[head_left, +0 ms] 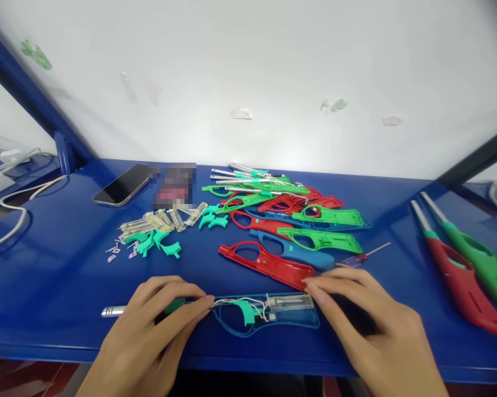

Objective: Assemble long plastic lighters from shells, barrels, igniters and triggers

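Note:
A blue lighter shell half [273,325] lies near the table's front edge, with a clear fuel tank [292,302], white wires and a green trigger [245,311] inside it. My left hand [161,325] is closed around the neck end of this shell, fingertips pressed at the wires; a metal tube [113,311] sticks out to its left. My right hand [368,320] has its thumb and finger together at the shell's right end, by the tank and the tip of a red shell half [268,263]. What is under the left fingers is partly hidden.
Green, red and blue shell halves [326,240] and metal tubes are piled behind. Clear tanks [149,221], green triggers [169,248] and tiny parts lie left. A phone [124,184], a screwdriver [376,250] and two whole lighters [463,275] are also on the blue table [45,275].

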`<state>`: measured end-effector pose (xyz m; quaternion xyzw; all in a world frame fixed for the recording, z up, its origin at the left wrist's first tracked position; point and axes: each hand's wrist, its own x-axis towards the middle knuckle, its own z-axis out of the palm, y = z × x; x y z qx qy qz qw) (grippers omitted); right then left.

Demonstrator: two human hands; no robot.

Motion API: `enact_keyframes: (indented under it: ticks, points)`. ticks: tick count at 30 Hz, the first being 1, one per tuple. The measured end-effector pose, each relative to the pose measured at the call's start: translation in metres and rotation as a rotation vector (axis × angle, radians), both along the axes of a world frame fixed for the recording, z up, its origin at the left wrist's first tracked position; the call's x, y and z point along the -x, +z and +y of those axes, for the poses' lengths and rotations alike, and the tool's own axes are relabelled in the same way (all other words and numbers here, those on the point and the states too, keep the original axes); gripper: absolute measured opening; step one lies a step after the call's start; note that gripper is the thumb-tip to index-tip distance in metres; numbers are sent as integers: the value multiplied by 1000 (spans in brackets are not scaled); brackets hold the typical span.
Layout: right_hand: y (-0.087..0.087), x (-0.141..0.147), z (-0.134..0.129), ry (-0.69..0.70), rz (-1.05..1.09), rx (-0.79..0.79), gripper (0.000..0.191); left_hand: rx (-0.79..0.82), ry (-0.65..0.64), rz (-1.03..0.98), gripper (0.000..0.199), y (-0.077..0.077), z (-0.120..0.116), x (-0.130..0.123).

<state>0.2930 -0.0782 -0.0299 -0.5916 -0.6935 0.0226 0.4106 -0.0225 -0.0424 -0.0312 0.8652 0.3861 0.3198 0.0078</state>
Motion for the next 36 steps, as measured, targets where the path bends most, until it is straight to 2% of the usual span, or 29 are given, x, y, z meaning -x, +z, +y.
enact_keyframes:
  ticks: [4, 9, 12, 17, 20, 25, 29, 32, 36]
  points:
    - [0, -2, 3, -42, -26, -58, 11, 44, 31, -55, 26, -1, 2, 0]
    - [-6, -16, 13, -54, -256, -61, 26, 65, 22, -85, 24, -8, 4, 5]
    - [-10, -23, 15, -71, -341, -59, 26, 70, 13, -91, 24, -10, 6, 5]
    - [-13, -26, 12, -173, -383, -36, 30, 18, 14, -88, 26, -9, 7, 3]
    - [-15, -27, 13, -182, -393, -30, 39, 26, 10, -78, 25, -10, 6, 4]
    - [-17, -30, 18, -170, -383, -44, 43, 26, 23, -81, 23, -10, 5, 5]
    - [-15, -30, 20, -149, -397, -70, 40, 25, 28, -80, 24, -9, 6, 4]
    - [-9, -26, 17, -142, -388, -138, 30, 15, 23, -80, 24, -8, 6, 2]
    - [1, -25, 3, -209, -226, -203, 17, 3, 46, -77, 21, -9, 5, 0]
